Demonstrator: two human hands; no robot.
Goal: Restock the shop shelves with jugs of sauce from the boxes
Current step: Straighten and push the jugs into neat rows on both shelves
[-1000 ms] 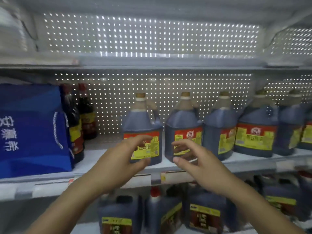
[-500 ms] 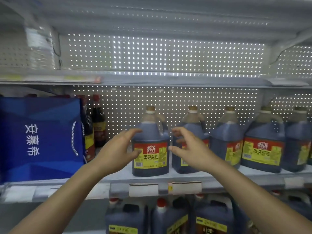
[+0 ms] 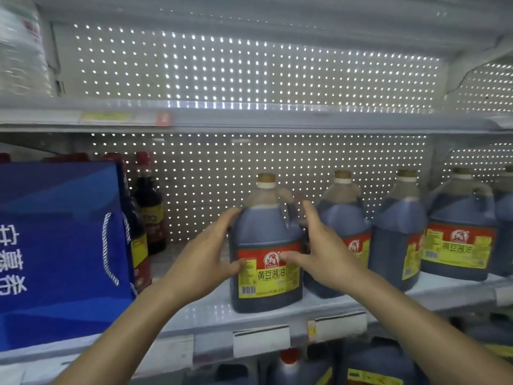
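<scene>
Both hands bracket the dark plastic sauce jug with the red-and-yellow label [image 3: 267, 245], upright on the white metal shelf [image 3: 200, 315]. The left hand [image 3: 205, 257] grips it at 9 o'clock, the right hand [image 3: 322, 254] at 3 o'clock, fingers curled on it. Sliding it right risks bumping the neighbouring jug [image 3: 342, 232] just beside it.

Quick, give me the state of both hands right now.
Left hand: holding the left side of the front jug.
Right hand: holding the same jug's right side, thumb on its label.
</scene>
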